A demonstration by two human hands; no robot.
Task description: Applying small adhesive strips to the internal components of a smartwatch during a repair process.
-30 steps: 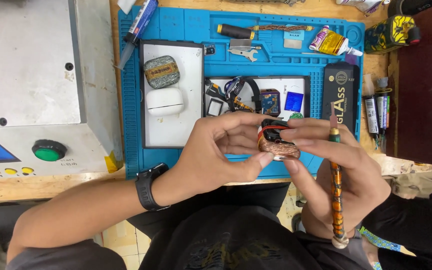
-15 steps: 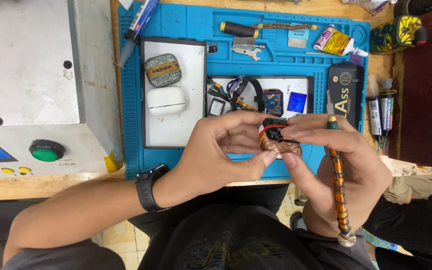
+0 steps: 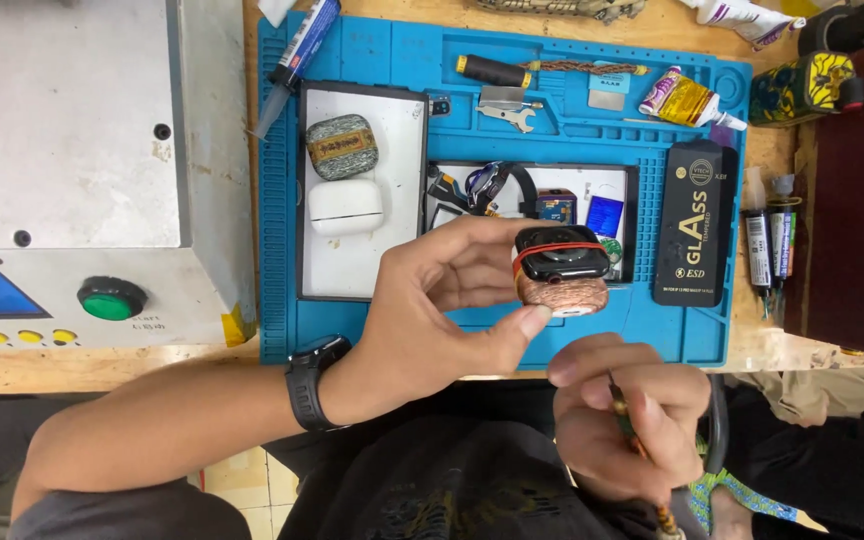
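While the left forearm reaches in from the lower left with a black wristwatch (image 3: 314, 383) on the wrist, the left hand (image 3: 432, 310) is raised palm-up above the blue work mat (image 3: 382, 330). Its fingers are clenched on a small stacked object (image 3: 562, 270) — a black rounded-square device on top, a red band around its edge, a block wrapped in copper-coloured wire beneath. The thumb presses the lower left edge of the wire block; the other fingers curl behind it. The object is held in the air over the front edge of the mat, just before the white parts tray (image 3: 562, 205).

The right hand (image 3: 632, 425) sits lower and nearer the body, well clear of the object and not touching it. Its fingers are curled shut around a slim, brown-patterned hand tool (image 3: 632, 435), whose shaft runs down out of the fist toward the lap; the tip is hidden by the fingers.

On the mat lie a second white tray (image 3: 352, 260) holding a grey woven pouch (image 3: 342, 147) and a white earbud case (image 3: 346, 206), a black flat package (image 3: 694, 222), a black-and-yellow handled tool (image 3: 494, 71) and a yellow glue tube (image 3: 684, 100). To the left on the wooden worktop (image 3: 102, 365) stands a grey machine (image 3: 72, 130) with a green button (image 3: 111, 298).
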